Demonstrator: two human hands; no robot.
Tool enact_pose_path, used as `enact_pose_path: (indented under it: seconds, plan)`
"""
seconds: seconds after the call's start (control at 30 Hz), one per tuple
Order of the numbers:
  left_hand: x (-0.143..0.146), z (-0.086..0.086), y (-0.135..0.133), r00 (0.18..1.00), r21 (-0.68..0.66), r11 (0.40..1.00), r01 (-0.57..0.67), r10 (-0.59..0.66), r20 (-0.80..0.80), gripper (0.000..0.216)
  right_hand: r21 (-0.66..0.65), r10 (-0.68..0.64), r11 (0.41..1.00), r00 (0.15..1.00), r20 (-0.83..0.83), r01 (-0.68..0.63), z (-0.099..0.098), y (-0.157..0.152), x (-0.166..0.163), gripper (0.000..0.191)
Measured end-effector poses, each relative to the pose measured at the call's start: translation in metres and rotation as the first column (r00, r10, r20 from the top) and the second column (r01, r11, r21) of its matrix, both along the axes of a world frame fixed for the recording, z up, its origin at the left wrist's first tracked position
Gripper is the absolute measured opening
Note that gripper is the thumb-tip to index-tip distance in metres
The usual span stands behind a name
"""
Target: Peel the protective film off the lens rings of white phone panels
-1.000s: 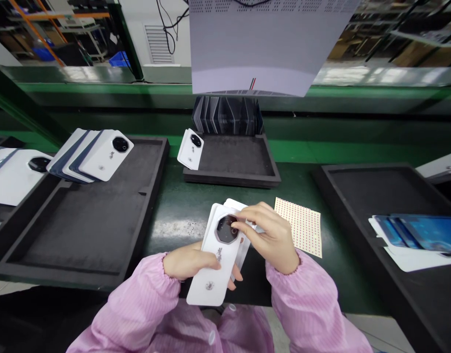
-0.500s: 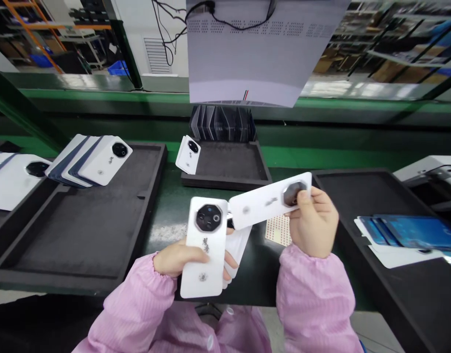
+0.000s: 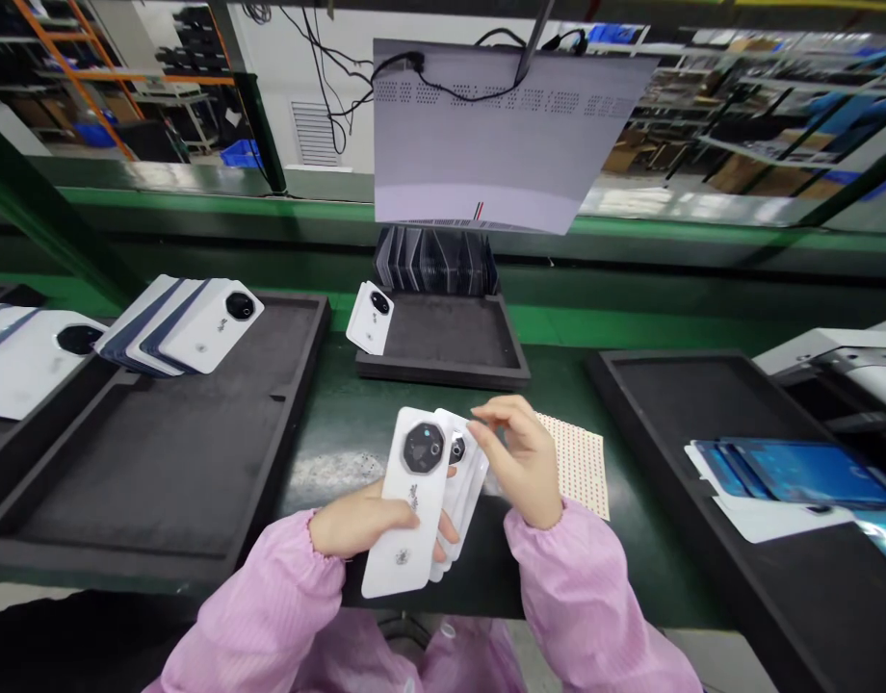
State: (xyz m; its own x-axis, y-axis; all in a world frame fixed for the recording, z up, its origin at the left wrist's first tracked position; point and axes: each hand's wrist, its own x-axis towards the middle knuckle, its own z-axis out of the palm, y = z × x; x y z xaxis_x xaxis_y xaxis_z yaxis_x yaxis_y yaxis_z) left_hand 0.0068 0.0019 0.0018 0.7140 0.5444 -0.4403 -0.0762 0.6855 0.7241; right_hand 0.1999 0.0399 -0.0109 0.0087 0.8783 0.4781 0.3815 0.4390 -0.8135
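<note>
My left hand [image 3: 363, 520] grips several white phone back covers, its thumb across the front one. This front cover [image 3: 406, 539] has a dark octagonal camera area at the top and dark lettering below. More white covers [image 3: 466, 496] fan out behind it to the right, with my left fingers between them. My right hand [image 3: 522, 462] is at the upper right corner of the fanned covers, thumb and forefinger pinched near the edge. Whether anything is between those fingertips is not clear. Beside it on the green table lies a cream sheet of small red dots [image 3: 584, 472].
The left black tray [image 3: 161, 472] bears overlapping white covers [image 3: 208, 332] at its back. A small black tray [image 3: 450, 332] behind my hands holds white covers [image 3: 371, 318] and a row of dark sheets [image 3: 435, 260]. Blue-filmed panels [image 3: 811, 472] lie in the right tray [image 3: 674, 385].
My right hand has moved left and the single cover it held out is now out of its grip, apparently among the fanned covers. More of the dotted sheet shows. The view has shifted slightly.
</note>
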Motion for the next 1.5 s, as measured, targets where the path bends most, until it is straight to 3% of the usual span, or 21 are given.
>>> enact_pose_path:
  seconds: [0.13, 0.3, 0.4, 0.47, 0.57, 0.63, 0.7, 0.73, 0.77, 0.8, 0.87, 0.97, 1.23, 1.4, 1.5]
  plan:
    - [0.005, 0.003, -0.001, 0.968, 0.08, 0.987, 0.141, -0.121, -0.219, 0.029, -0.125, 0.225, 0.965, 0.972, -0.069, -0.232, 0.009, -0.007, 0.0, 0.008]
    - [0.009, 0.008, 0.0, 0.886, 0.262, 0.93, 0.258, -0.119, -0.449, 0.028, -0.241, 0.23, 0.938, 0.967, -0.109, -0.25, 0.007, -0.006, 0.001, 0.005]
    - [0.01, 0.007, 0.0, 0.842, 0.302, 0.9, 0.315, -0.119, -0.526, 0.026, -0.304, 0.281, 0.905, 0.955, -0.095, -0.297, 0.006, -0.004, 0.004, 0.007]
    - [0.01, 0.005, 0.0, 0.861, 0.293, 0.917, 0.269, -0.093, -0.5, 0.026, -0.278, 0.296, 0.915, 0.955, -0.032, -0.293, 0.008, -0.005, 0.003, 0.009]
    - [0.01, 0.003, 0.0, 0.942, 0.183, 0.981, 0.062, 0.002, -0.335, 0.023, -0.064, 0.318, 0.948, 0.94, 0.122, -0.312, 0.018, -0.012, 0.001, 0.012]
    - [0.008, 0.003, 0.001, 0.966, 0.089, 0.991, -0.1, 0.118, -0.231, 0.02, 0.017, 0.486, 0.868, 0.856, 0.177, -0.497, 0.026, -0.02, 0.001, 0.013]
    - [0.005, 0.005, 0.001, 0.969, 0.026, 0.981, -0.192, 0.193, -0.153, 0.019, -0.027, 0.751, 0.659, 0.655, 0.089, -0.752, 0.031, -0.026, 0.007, 0.013]
    - [0.003, 0.006, 0.002, 0.979, -0.007, 0.984, -0.176, 0.174, -0.103, 0.021, -0.028, 0.837, 0.546, 0.547, -0.024, -0.837, 0.032, -0.028, 0.011, 0.012]
    - [0.002, 0.007, 0.002, 0.992, -0.042, 0.992, -0.12, 0.118, -0.04, 0.025, 0.008, 0.87, 0.474, 0.466, -0.162, -0.881, 0.031, -0.029, 0.016, 0.009]
    - [0.001, 0.008, 0.003, 0.999, -0.079, 0.996, -0.033, 0.036, 0.033, 0.031, 0.065, 0.855, 0.46, 0.422, -0.302, -0.885, 0.029, -0.028, 0.02, 0.004]
    - [-0.001, 0.01, 0.004, 0.985, -0.119, 0.985, 0.123, -0.107, 0.136, 0.041, 0.163, 0.74, 0.57, 0.416, -0.529, -0.805, 0.023, -0.026, 0.028, 0.011]
    - [-0.001, 0.012, 0.006, 0.977, -0.132, 0.978, 0.161, -0.14, 0.158, 0.042, 0.159, 0.582, 0.721, 0.464, -0.668, -0.675, 0.016, -0.02, 0.032, 0.018]
    - [0.001, 0.016, 0.006, 0.974, -0.16, 0.97, 0.18, -0.154, 0.167, 0.038, 0.045, 0.394, 0.852, 0.583, -0.711, -0.522, 0.019, -0.013, 0.026, 0.01]
    - [0.002, 0.014, 0.006, 0.978, -0.148, 0.974, 0.172, -0.151, 0.146, 0.038, -0.059, 0.197, 0.956, 0.781, -0.593, -0.286, 0.015, -0.015, 0.02, 0.013]
    - [0.002, 0.013, 0.005, 0.982, -0.148, 0.976, 0.16, -0.142, 0.12, 0.037, -0.047, 0.133, 0.982, 0.852, -0.506, -0.181, 0.015, -0.018, 0.016, 0.014]
